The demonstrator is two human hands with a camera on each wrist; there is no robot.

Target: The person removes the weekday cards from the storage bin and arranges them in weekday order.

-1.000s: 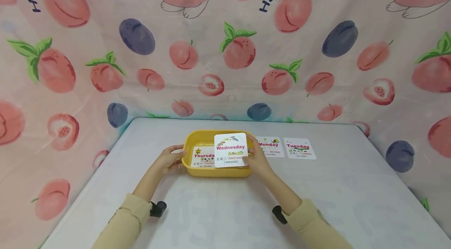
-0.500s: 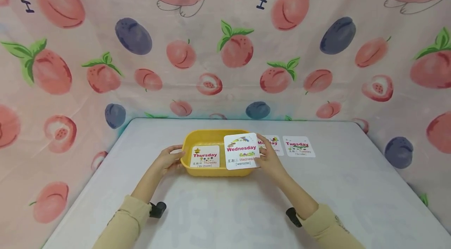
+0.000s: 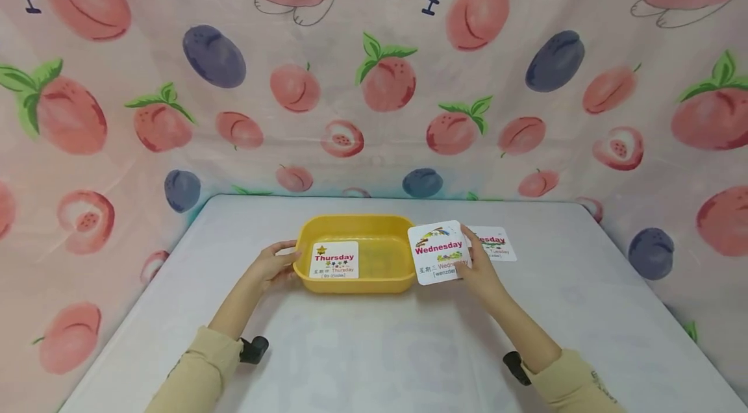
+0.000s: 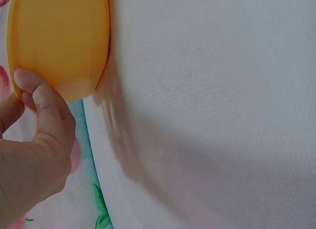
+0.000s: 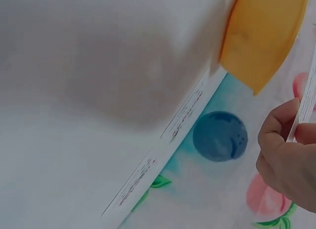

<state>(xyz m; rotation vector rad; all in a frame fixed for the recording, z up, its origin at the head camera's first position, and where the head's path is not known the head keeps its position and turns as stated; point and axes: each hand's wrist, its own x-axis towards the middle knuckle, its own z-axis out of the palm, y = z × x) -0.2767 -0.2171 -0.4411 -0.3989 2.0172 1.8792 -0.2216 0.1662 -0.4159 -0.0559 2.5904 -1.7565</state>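
My left hand (image 3: 273, 267) pinches the left rim of a yellow plastic basin (image 3: 362, 286); the left wrist view shows fingers and thumb (image 4: 29, 80) on that rim. Inside the basin, at its left, lies a white Thursday card (image 3: 334, 260). Between thumb and fingers my right hand (image 3: 484, 270) holds a Wednesday card (image 3: 432, 260) by its right edge, face toward me, raised just off the basin's right end. Behind it, a Tuesday card (image 3: 501, 245) lies partly covered. The Monday card is hidden in the head view; the right wrist view has a flat card (image 5: 185, 110) beside the basin.
A white table (image 3: 362, 354) carries everything. Behind it and at its sides hangs a pink cloth (image 3: 374, 160) printed with peaches and plums. Black straps (image 3: 254, 349) with camera mounts sit on both wrists.
My right hand has carried the Wednesday card rightward, from over the basin to past its right end, now covering the Monday card. The left hand keeps its grip on the rim.
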